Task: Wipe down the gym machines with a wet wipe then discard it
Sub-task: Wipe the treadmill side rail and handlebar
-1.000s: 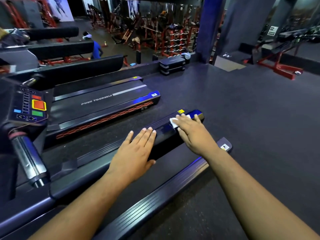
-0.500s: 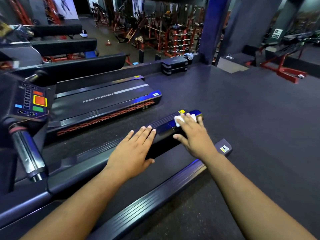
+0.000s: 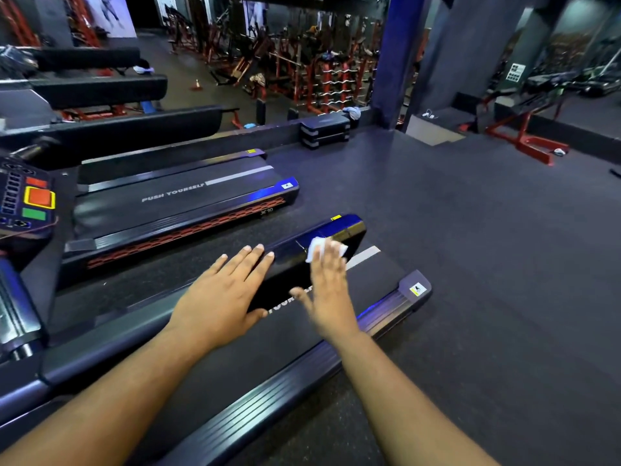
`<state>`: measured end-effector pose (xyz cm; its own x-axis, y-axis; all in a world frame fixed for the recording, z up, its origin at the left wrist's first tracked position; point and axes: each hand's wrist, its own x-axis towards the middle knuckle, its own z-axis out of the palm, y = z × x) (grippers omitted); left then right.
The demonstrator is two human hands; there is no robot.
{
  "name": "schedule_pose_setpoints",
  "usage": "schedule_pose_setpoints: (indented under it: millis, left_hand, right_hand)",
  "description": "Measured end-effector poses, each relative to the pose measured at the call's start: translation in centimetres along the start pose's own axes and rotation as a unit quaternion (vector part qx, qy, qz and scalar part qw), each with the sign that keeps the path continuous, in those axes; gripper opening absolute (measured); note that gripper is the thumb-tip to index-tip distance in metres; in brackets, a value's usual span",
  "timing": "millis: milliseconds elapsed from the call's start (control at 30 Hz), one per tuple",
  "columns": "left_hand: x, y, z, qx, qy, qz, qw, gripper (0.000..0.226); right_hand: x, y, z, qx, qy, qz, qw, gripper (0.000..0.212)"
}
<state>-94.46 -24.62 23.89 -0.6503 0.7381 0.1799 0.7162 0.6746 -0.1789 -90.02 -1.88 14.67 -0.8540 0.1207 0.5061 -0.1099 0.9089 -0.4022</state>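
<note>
A black treadmill lies under my arms, its glossy left side rail (image 3: pixel 339 230) ending in a blue-lit tip. My right hand (image 3: pixel 327 290) is blurred by motion, fingers straight, and presses a white wet wipe (image 3: pixel 317 248) flat onto the inner side of that rail near its far end. Further back on the same rail my left hand (image 3: pixel 223 294) rests flat, fingers straight and together. The belt (image 3: pixel 235 361) and the right side rail (image 3: pixel 386 309) lie below my right forearm.
A second treadmill (image 3: pixel 188 200) marked PUSH YOURSELF stands to the left, and a console (image 3: pixel 28 200) with coloured buttons sits at the far left. Dark rubber floor (image 3: pixel 487 264) spreads to the right. Stacked step platforms (image 3: pixel 324 131), red weight racks (image 3: pixel 322 79) and a blue pillar (image 3: pixel 396 58) stand behind.
My right hand has slid the wipe along the rail's far end and over to its inner side, now blurred by motion. My left hand stays flat in the same spot.
</note>
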Motion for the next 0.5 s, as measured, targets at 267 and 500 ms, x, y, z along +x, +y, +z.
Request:
schedule_pose_setpoints:
  millis: [267,500]
  left_hand:
    - [0.0,0.1,0.0,0.017,0.001,0.003,1.0,0.1]
    - [0.0,0.2,0.0,0.021,-0.001,-0.003,1.0,0.101]
  right_hand:
    - [0.4,1.9,1.6,0.08,0.074,0.092,0.99,0.085]
    - [-3.1,-1.2,5.4,0.107,0.046,-0.007,0.993,0.087]
